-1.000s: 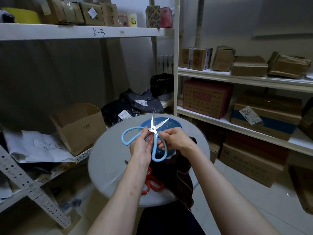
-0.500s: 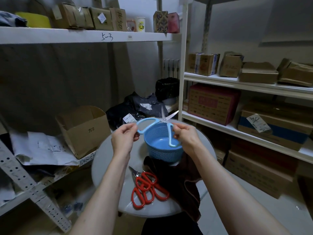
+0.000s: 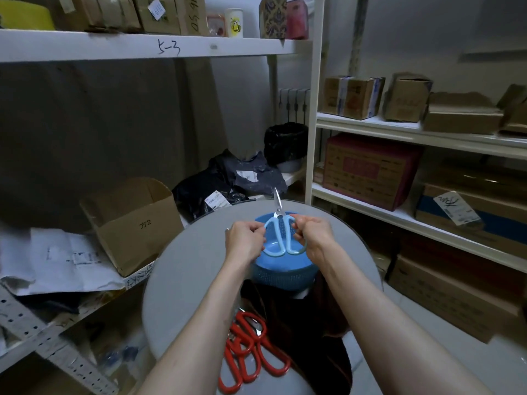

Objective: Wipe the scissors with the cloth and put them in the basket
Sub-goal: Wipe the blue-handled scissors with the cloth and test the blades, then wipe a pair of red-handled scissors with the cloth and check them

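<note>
Storeroom. Grey walls [image 3: 427,38]. White shelving [image 3: 399,129] at right, stocked with cardboard boxes [image 3: 353,96]. White upper shelf [image 3: 114,47] at left, hand-marked edge. Perforated metal rack [image 3: 42,346] lower left, bearing an open carton [image 3: 134,220]. Round grey table [image 3: 194,280], centre. Pale tiled floor [image 3: 507,363]. Dim light.

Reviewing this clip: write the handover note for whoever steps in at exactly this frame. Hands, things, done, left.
Left hand: fingers pinch the left loop of the blue scissors.
Right hand: grips the right loop.
Blue scissors: held over the blue basket, blades pointing away, not yet inside.
Cloth: on the round table in front of the basket, in neither hand.
Red scissors: on the table beside the cloth.
Done: wiping cannot be confirmed from this frame.
Left: lower the blue scissors in; probably the red ones next.
</note>
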